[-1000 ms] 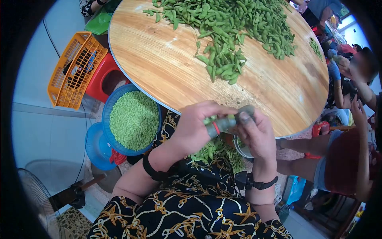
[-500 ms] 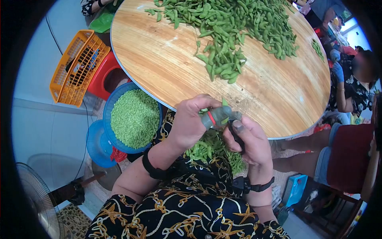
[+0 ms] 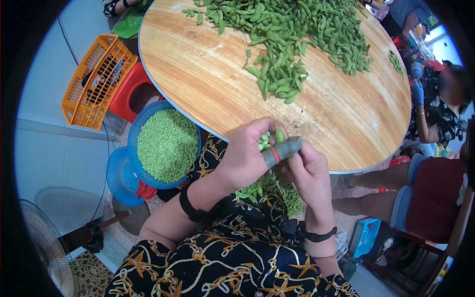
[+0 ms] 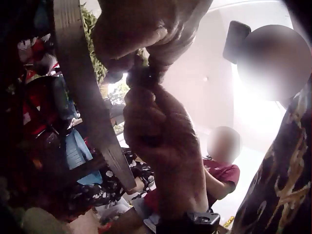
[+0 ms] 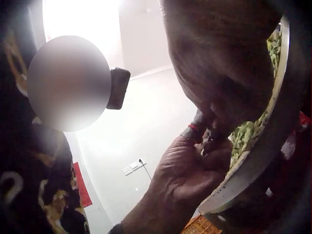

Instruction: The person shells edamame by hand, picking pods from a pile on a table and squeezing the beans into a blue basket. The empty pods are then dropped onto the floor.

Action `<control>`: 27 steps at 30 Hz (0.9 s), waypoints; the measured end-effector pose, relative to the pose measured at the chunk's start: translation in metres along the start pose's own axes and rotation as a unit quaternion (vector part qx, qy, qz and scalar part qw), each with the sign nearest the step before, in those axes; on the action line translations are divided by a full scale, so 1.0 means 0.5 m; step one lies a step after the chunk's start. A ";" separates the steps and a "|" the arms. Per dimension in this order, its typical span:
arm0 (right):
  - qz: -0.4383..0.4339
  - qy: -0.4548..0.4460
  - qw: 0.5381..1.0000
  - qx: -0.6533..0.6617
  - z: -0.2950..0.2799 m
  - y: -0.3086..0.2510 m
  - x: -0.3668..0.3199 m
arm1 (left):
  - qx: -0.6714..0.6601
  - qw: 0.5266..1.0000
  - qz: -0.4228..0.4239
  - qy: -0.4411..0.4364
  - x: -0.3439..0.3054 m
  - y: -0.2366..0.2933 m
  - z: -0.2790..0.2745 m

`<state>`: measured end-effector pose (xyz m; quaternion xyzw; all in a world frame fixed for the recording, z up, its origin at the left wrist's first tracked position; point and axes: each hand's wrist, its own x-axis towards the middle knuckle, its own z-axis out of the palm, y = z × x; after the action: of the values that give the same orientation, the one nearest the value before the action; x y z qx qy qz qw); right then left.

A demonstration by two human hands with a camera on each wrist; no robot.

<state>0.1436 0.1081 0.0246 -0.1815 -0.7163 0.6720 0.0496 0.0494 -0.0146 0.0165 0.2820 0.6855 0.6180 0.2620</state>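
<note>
My left hand (image 3: pixel 242 156) is curled around several shelled green beans (image 3: pixel 264 140), with a green soybean pod (image 3: pixel 279 135) upright between its fingers and thumb. A grey sleeve (image 3: pixel 288 148) with a red band covers that thumb. Close against the thumb's tip, my right hand (image 3: pixel 312 175) has its fingers bent in under it; what they hold is hidden, and I cannot tell whether they pinch a pod. Both hands are over my lap at the near edge of the round wooden table (image 3: pixel 213 89). More pods (image 3: pixel 252 190) lie below the hands.
A large heap of soybean pods (image 3: pixel 316 29) covers the table's far side. To the left stand a blue basin (image 3: pixel 132 143) of shelled beans, a blue plastic dish (image 3: pixel 118 178), an orange crate (image 3: pixel 81 94) on a red stool (image 3: pixel 121 104), and a fan (image 3: pixel 44 247). Other people are at the right.
My right hand has drawn in from the right and its fingers have moved under the sleeved left thumb. The left thumb now points right, and beans show in the left palm.
</note>
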 end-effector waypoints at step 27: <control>0.096 -0.138 0.845 0.507 -0.007 0.002 0.022 | -0.144 0.967 0.198 -0.075 0.008 -0.021 -0.028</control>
<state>0.1344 0.1150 0.0221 -0.1045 -0.2539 0.9611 -0.0297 0.0359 -0.0223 0.0074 0.4171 0.4984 0.7266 0.2228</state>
